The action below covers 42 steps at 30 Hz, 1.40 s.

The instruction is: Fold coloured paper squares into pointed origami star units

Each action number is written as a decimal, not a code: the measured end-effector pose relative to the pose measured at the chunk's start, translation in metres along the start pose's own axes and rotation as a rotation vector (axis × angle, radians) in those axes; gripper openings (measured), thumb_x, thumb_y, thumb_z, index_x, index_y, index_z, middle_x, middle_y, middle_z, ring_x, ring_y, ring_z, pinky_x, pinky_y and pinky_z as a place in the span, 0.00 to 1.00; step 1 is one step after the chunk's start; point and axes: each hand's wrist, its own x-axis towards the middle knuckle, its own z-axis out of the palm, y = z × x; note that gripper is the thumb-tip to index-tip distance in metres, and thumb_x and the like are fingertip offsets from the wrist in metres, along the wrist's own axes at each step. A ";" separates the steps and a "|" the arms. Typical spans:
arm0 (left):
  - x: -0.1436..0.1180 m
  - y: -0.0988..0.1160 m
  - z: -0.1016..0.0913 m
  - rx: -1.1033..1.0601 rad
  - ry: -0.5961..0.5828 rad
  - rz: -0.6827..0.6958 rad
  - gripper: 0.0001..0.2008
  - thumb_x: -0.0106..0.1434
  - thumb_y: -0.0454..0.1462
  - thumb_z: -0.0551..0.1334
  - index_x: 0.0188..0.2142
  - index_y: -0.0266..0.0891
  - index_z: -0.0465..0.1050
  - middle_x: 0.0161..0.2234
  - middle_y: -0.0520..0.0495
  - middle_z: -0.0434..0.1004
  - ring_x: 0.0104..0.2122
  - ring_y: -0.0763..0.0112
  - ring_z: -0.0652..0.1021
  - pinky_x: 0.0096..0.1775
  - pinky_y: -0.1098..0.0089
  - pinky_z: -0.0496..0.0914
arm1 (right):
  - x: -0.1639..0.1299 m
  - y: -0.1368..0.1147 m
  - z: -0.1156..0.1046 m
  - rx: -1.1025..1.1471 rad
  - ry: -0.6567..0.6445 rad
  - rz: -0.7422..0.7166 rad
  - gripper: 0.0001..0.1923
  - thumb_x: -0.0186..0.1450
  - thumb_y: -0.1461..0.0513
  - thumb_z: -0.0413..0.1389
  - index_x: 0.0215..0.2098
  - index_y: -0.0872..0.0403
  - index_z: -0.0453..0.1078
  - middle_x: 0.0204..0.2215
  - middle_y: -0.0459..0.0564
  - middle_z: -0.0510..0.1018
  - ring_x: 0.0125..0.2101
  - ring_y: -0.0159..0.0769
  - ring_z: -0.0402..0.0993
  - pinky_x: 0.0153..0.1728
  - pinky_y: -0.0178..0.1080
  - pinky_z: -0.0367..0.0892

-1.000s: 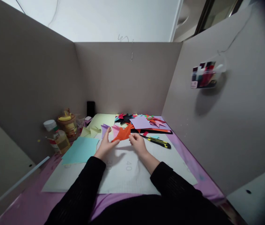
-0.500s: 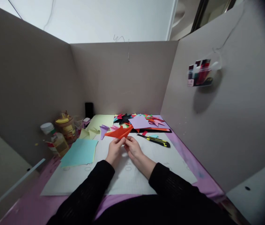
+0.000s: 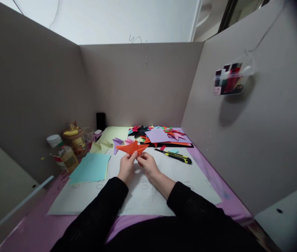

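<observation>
A folded orange paper piece [image 3: 132, 147] with pointed tips is held up over the middle of the white mat [image 3: 159, 203]. My left hand [image 3: 126, 168] pinches its lower edge, thumb on the near face. On the other side my right hand [image 3: 148, 164] grips the same edge with fingertips together. Just left of my hands lies a stack of light blue paper squares [image 3: 90, 168]. Behind the orange piece are a folded purple paper piece [image 3: 117, 145] and a pile of coloured folded paper stars [image 3: 140, 132]. A lilac paper square [image 3: 157, 135] rests on that pile.
A yellow-and-black utility knife [image 3: 176, 156] lies right of my hands, its tip pointing left. Along the left side stand a bottle of yellowish liquid [image 3: 69, 158] and a brown tub [image 3: 75, 140]. Grey partitions [image 3: 138, 84] enclose the desk; a card packet [image 3: 228, 79] hangs on the right.
The orange piece has turned slightly in my fingers, showing more of its near face. My left thumb now lies on its front. The whole view has shifted a little.
</observation>
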 end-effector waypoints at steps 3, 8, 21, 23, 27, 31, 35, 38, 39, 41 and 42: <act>-0.001 0.002 0.001 0.032 -0.007 0.028 0.16 0.50 0.43 0.67 0.31 0.30 0.76 0.28 0.44 0.77 0.29 0.68 0.75 0.34 0.69 0.67 | 0.001 -0.003 0.001 0.064 0.043 0.001 0.13 0.50 0.58 0.62 0.29 0.54 0.65 0.21 0.41 0.68 0.20 0.27 0.61 0.20 0.31 0.54; -0.004 0.004 0.004 0.051 -0.065 0.057 0.16 0.50 0.42 0.67 0.33 0.31 0.77 0.31 0.43 0.79 0.33 0.65 0.75 0.38 0.67 0.67 | 0.006 -0.006 0.001 0.143 0.127 -0.010 0.14 0.48 0.58 0.64 0.28 0.55 0.66 0.20 0.40 0.67 0.18 0.24 0.56 0.20 0.32 0.53; 0.001 0.007 -0.007 0.412 0.008 0.177 0.18 0.53 0.47 0.63 0.17 0.35 0.68 0.16 0.55 0.63 0.20 0.75 0.63 0.25 0.73 0.58 | 0.018 -0.015 -0.009 0.250 0.235 0.000 0.14 0.46 0.58 0.64 0.20 0.55 0.63 0.14 0.38 0.64 0.16 0.23 0.55 0.18 0.31 0.50; 0.002 0.007 -0.009 0.431 0.005 0.182 0.19 0.52 0.48 0.63 0.16 0.36 0.65 0.15 0.56 0.60 0.20 0.76 0.62 0.24 0.73 0.56 | 0.022 -0.019 -0.014 0.262 0.273 0.008 0.14 0.45 0.58 0.64 0.19 0.55 0.63 0.13 0.38 0.63 0.15 0.23 0.54 0.17 0.31 0.49; 0.002 0.009 -0.010 0.429 0.000 0.174 0.20 0.53 0.48 0.62 0.16 0.36 0.65 0.15 0.55 0.60 0.20 0.75 0.61 0.24 0.73 0.56 | 0.027 -0.024 -0.022 0.251 0.313 0.022 0.14 0.44 0.57 0.64 0.20 0.55 0.65 0.13 0.38 0.63 0.14 0.22 0.54 0.16 0.30 0.49; 0.001 0.010 -0.010 0.372 -0.016 0.149 0.20 0.53 0.50 0.61 0.17 0.36 0.67 0.17 0.53 0.64 0.21 0.72 0.64 0.26 0.72 0.57 | 0.028 -0.025 -0.024 0.208 0.308 0.017 0.15 0.45 0.55 0.63 0.19 0.54 0.63 0.13 0.39 0.63 0.15 0.24 0.54 0.15 0.31 0.49; 0.002 0.007 -0.010 0.317 -0.008 0.157 0.20 0.54 0.51 0.61 0.19 0.37 0.69 0.19 0.51 0.67 0.24 0.70 0.67 0.29 0.71 0.60 | 0.023 -0.023 -0.021 0.175 0.299 -0.002 0.16 0.48 0.51 0.62 0.21 0.54 0.64 0.16 0.42 0.64 0.17 0.25 0.56 0.15 0.31 0.49; 0.002 0.005 -0.009 0.331 -0.022 0.194 0.19 0.57 0.50 0.58 0.22 0.37 0.71 0.21 0.50 0.70 0.26 0.68 0.69 0.31 0.71 0.62 | 0.014 -0.016 -0.014 0.133 0.181 0.009 0.17 0.51 0.49 0.60 0.23 0.55 0.66 0.19 0.44 0.67 0.19 0.26 0.59 0.16 0.30 0.50; 0.002 0.005 -0.009 0.341 -0.028 0.202 0.19 0.58 0.50 0.58 0.22 0.37 0.71 0.21 0.50 0.70 0.26 0.68 0.69 0.32 0.71 0.62 | 0.011 -0.013 -0.011 0.099 0.126 0.018 0.17 0.52 0.50 0.60 0.22 0.55 0.66 0.18 0.43 0.66 0.18 0.26 0.59 0.16 0.30 0.51; 0.001 0.004 -0.008 0.356 -0.043 0.210 0.20 0.58 0.50 0.57 0.22 0.37 0.72 0.21 0.50 0.71 0.26 0.69 0.69 0.32 0.70 0.63 | 0.007 -0.008 -0.007 0.031 0.064 0.016 0.16 0.51 0.52 0.61 0.20 0.55 0.64 0.16 0.41 0.65 0.16 0.25 0.57 0.17 0.30 0.51; 0.001 0.004 -0.008 0.363 -0.054 0.206 0.20 0.58 0.50 0.57 0.22 0.37 0.72 0.21 0.49 0.71 0.26 0.69 0.70 0.32 0.70 0.63 | 0.006 -0.006 -0.006 0.010 0.056 0.006 0.16 0.51 0.53 0.61 0.19 0.55 0.64 0.15 0.41 0.64 0.16 0.24 0.56 0.17 0.31 0.50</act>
